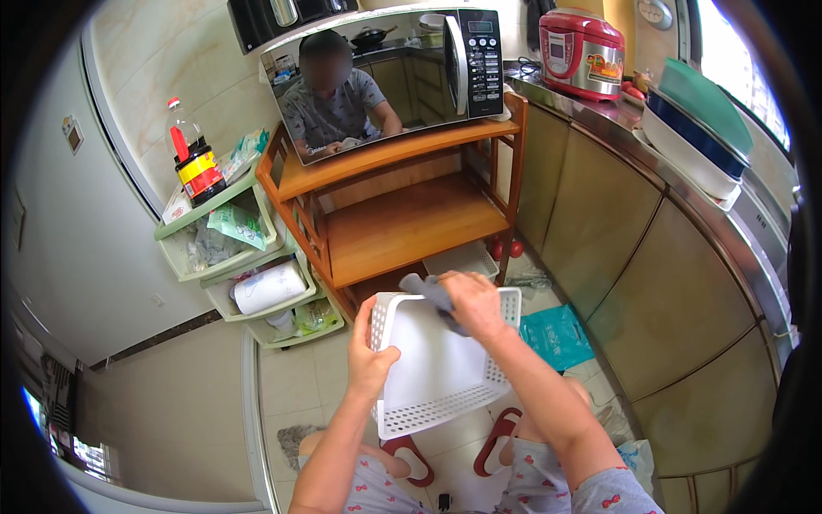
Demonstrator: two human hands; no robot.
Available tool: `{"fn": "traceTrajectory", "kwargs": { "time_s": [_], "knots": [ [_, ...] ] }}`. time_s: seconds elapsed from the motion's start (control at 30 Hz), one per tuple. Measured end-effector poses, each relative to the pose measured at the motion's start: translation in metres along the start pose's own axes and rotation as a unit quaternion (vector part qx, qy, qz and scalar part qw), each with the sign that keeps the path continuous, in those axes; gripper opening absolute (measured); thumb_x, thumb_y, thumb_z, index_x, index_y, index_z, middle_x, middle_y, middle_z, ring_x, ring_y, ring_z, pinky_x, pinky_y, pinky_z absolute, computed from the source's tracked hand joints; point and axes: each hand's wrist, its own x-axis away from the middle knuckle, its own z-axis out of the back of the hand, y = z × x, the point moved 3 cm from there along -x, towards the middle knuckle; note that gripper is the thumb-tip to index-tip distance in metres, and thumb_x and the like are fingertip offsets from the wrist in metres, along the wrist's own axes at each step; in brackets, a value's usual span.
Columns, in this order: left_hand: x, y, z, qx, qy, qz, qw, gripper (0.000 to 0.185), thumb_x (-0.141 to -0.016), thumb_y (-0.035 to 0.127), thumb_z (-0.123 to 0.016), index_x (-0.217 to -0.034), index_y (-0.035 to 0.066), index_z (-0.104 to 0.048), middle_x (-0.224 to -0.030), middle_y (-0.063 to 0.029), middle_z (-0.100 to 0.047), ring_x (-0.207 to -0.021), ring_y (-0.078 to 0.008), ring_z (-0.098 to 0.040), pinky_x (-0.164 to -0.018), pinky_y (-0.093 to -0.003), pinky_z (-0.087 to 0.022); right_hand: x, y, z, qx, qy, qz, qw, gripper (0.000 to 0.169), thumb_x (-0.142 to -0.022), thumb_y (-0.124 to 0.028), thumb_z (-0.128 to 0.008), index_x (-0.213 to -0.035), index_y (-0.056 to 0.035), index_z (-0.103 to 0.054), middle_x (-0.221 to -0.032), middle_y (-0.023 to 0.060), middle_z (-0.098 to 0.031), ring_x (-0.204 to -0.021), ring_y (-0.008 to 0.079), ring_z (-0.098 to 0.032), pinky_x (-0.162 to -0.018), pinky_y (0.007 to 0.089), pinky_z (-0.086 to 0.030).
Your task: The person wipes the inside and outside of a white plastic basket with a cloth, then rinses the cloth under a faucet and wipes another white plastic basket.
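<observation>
My left hand [372, 360] grips the left side wall of a white plastic basket [437, 360] with round holes in its sides, thumb on the inside. The basket is tilted, so its smooth inner bottom faces me. My right hand [472, 305] is closed on a grey cloth [437, 297] at the basket's far rim; part of the cloth hangs down inside the basket. Beyond the basket stands a wooden shelf rack [411, 225] with a microwave oven [385, 83] on top, whose door reflects a person.
A green drawer unit [221, 273] with a sauce bottle [200, 170] stands left of the rack. Another white basket [463, 260] sits low at the rack. A teal bag [557, 337] lies on the floor by the curved cabinets [616, 218]. A red rice cooker [581, 54] and stacked basins [697, 128] stand on the counter.
</observation>
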Motion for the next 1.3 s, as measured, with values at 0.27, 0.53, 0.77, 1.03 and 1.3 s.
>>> {"fn": "traceTrajectory", "kwargs": {
  "time_s": [0.27,0.53,0.77,1.03,1.3],
  "knots": [
    [0.006,0.004,0.014,0.035,0.010,-0.018,0.999,0.091,-0.067,-0.009,-0.055,-0.154,0.003,-0.032,-0.118,-0.0087,-0.060,-0.104,-0.0167,-0.061,-0.091,-0.0285,-0.050,0.071,0.102,-0.009,0.082,-0.173,-0.202,0.960,0.029,-0.077,-0.021,-0.079,-0.092,-0.0091,-0.058,-0.088,0.0125,-0.068,-0.085,0.0350,-0.068,-0.072,0.0452,-0.053],
    [0.002,-0.008,0.031,0.018,0.010,-0.011,1.000,0.096,-0.067,-0.003,-0.060,-0.157,0.006,-0.029,-0.120,-0.0122,-0.062,-0.110,-0.0206,-0.062,-0.095,-0.0328,-0.049,0.108,0.129,-0.015,-0.013,-0.190,-0.355,0.915,0.034,-0.081,-0.023,-0.079,-0.104,-0.0075,-0.058,-0.086,0.0209,-0.070,-0.087,0.0444,-0.066,-0.073,0.0546,-0.051],
    [-0.005,-0.028,0.085,-0.357,0.142,-0.047,0.922,0.103,-0.074,0.023,-0.081,-0.158,0.006,-0.024,-0.148,-0.0247,-0.043,-0.139,-0.0355,-0.042,-0.113,-0.0441,-0.037,0.054,0.085,0.010,0.073,-0.221,-0.301,0.925,0.035,-0.079,-0.013,-0.077,-0.101,-0.0066,-0.051,-0.083,0.0211,-0.069,-0.084,0.0447,-0.066,-0.072,0.0540,-0.050],
    [0.005,0.022,0.077,-0.529,0.213,-0.153,0.807,0.107,-0.069,0.027,-0.085,-0.156,0.005,-0.028,-0.156,-0.0216,-0.037,-0.147,-0.0388,-0.028,-0.118,-0.0537,-0.019,0.022,0.063,0.039,0.118,-0.109,-0.224,0.961,0.030,-0.077,-0.006,-0.070,-0.094,-0.0080,-0.045,-0.077,0.0165,-0.067,-0.071,0.0427,-0.067,-0.061,0.0539,-0.051],
    [0.016,0.041,0.060,-0.420,0.186,-0.201,0.866,0.103,-0.068,0.021,-0.087,-0.155,0.005,-0.032,-0.155,-0.0213,-0.038,-0.146,-0.0378,-0.030,-0.119,-0.0492,-0.021,0.010,0.059,0.040,0.155,-0.094,-0.161,0.970,0.024,-0.078,-0.004,-0.065,-0.092,-0.0086,-0.045,-0.071,0.0121,-0.063,-0.063,0.0346,-0.068,-0.053,0.0461,-0.053]
  ]
}}
